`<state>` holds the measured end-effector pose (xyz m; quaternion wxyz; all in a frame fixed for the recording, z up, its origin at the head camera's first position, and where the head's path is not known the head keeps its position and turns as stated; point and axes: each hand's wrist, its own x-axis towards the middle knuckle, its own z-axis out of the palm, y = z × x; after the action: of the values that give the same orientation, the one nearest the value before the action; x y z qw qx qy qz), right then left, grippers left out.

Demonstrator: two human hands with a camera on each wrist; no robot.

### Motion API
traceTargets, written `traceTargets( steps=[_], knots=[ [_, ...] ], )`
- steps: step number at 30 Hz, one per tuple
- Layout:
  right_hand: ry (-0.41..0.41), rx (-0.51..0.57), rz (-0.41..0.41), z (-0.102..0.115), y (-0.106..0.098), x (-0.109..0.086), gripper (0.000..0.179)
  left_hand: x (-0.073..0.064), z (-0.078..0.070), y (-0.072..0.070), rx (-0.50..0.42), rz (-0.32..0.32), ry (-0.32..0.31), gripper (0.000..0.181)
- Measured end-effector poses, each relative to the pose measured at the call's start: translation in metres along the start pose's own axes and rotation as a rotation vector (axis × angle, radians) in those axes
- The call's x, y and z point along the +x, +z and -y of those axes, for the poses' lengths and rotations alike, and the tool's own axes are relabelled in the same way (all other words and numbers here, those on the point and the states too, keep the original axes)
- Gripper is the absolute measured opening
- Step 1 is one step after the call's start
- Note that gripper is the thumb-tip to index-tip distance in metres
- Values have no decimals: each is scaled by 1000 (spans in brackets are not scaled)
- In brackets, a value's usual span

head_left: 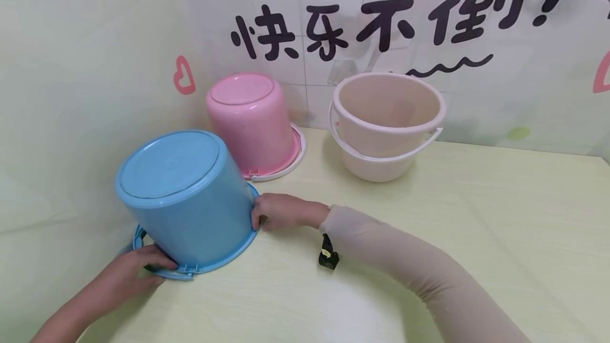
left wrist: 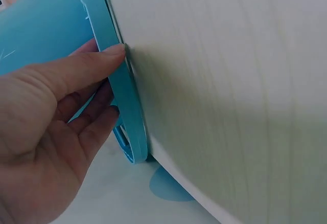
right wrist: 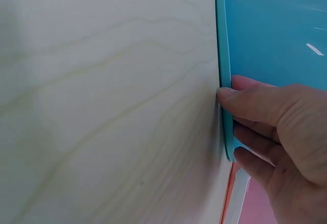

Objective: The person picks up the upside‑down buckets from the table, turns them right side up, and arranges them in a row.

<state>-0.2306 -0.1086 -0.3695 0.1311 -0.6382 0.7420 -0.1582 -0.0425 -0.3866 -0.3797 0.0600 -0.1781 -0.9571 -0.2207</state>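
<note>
Pale wood-grain tabletop [head_left: 500, 216] spreads across my feed. At its left I see the left hand [head_left: 126, 277] pinching the handle [head_left: 177, 274], and the right hand [head_left: 284, 210] pinching the rim [head_left: 233, 255], of a glossy, smooth blue bucket [head_left: 205, 221], upside down; behind, black wall lettering [head_left: 385, 28] reads "快乐不倒!"

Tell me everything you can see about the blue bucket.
The blue bucket looks like smooth, glossy plastic, with a round base, a flared rim and a matching blue handle. It is upside down, base up, on the left of the pale tabletop, nearer than the pink bucket. The left hand grips the handle; the right hand pinches the rim. Its inside is hidden.
</note>
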Motion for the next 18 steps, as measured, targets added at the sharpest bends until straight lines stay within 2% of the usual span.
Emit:
traceTargets(
  steps=[5, 9, 13, 18],
  knots=[
    [-53, -36, -51, -2, 2, 2, 7, 3, -1, 1, 89, 7, -13, 32],
    [-42, -57, -59, -3, 2, 2, 7, 4, -3, 1, 120, 18, -13, 32],
    [-22, -69, -60, -2, 2, -1, 7, 4, -5, 0, 121, 28, -15, 31],
    [-38, -67, -76, -2, 1, -2, 8, 3, -8, -2, 114, 5, -14, 32]
  ],
)
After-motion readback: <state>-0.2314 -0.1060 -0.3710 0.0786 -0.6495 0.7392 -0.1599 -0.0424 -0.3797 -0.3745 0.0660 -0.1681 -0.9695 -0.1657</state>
